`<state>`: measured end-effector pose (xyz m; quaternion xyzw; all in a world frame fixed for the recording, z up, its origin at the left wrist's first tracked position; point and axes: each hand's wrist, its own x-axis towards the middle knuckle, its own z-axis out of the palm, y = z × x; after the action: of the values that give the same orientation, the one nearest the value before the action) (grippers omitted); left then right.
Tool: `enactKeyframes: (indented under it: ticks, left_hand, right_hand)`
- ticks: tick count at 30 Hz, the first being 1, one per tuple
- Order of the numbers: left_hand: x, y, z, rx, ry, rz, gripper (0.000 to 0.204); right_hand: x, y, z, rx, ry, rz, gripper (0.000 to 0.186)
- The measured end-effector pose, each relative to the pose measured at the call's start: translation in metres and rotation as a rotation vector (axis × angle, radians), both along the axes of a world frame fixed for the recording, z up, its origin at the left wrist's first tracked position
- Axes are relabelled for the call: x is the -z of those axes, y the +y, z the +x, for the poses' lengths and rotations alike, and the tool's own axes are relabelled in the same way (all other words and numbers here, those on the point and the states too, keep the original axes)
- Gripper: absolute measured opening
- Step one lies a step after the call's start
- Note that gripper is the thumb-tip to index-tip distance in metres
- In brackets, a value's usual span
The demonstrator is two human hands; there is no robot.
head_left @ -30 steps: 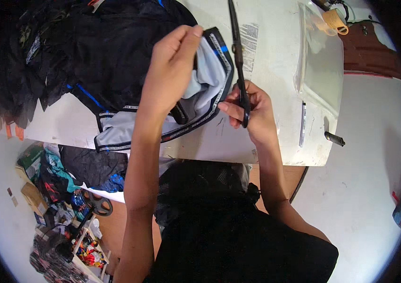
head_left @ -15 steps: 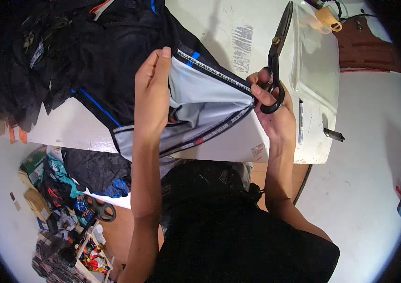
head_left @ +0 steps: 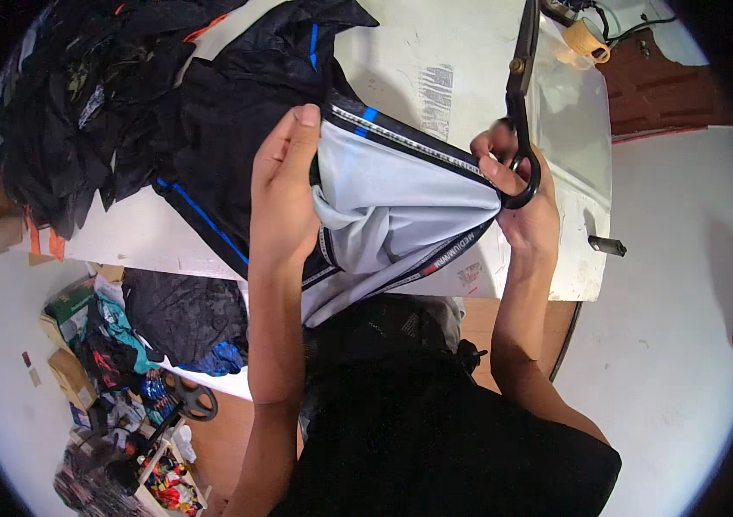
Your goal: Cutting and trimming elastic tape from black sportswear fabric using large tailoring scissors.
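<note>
A black garment (head_left: pixel 409 189) with blue stripes and a pale grey inside is stretched between my hands above the table, its opening edged with a dark printed band. My left hand (head_left: pixel 283 189) is closed on the left part of that edge, thumb on top. At the right corner, my right hand (head_left: pixel 528 226) pinches the band between thumb and fingers. The same hand carries large black scissors (head_left: pixel 518 65), a handle loop hooked over it and the blades pointing away from me. The blades are clear of the cloth.
Dark cloth is heaped (head_left: pixel 65 121) at the left of the white table (head_left: pixel 491 280). Clear plastic (head_left: pixel 571 129) and a yellow looped thing (head_left: pixel 586 43) lie at far right; a small black object (head_left: pixel 608 246) sits by the right edge. Lower left are clothes (head_left: pixel 181 314) and a black handwheel (head_left: pixel 197 401).
Both hands have shifted right, the right one more, drawing the garment along and pulling its edge tauter. The scissors moved with the right hand. The dark cloth at the left also slid right.
</note>
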<state>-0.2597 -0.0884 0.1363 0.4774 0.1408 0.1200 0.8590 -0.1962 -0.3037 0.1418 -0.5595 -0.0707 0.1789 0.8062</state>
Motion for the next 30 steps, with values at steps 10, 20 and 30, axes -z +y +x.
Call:
enactKeyframes:
  ticks: [10, 20, 30]
  left_hand:
    - [-0.009, -0.009, -0.013, 0.078, -0.035, 0.029, 0.019]
    - [0.008, -0.002, -0.027, 0.215, -0.001, 0.144, 0.014]
    - [0.022, -0.003, -0.02, 0.179, 0.017, 0.082, 0.022]
  right_hand:
    - [0.008, -0.012, -0.013, 0.021, -0.09, -0.147, 0.033]
    - [0.018, -0.018, -0.013, 0.066, -0.075, -0.204, 0.033]
    - [0.021, -0.024, -0.022, 0.022, -0.028, -0.276, 0.029]
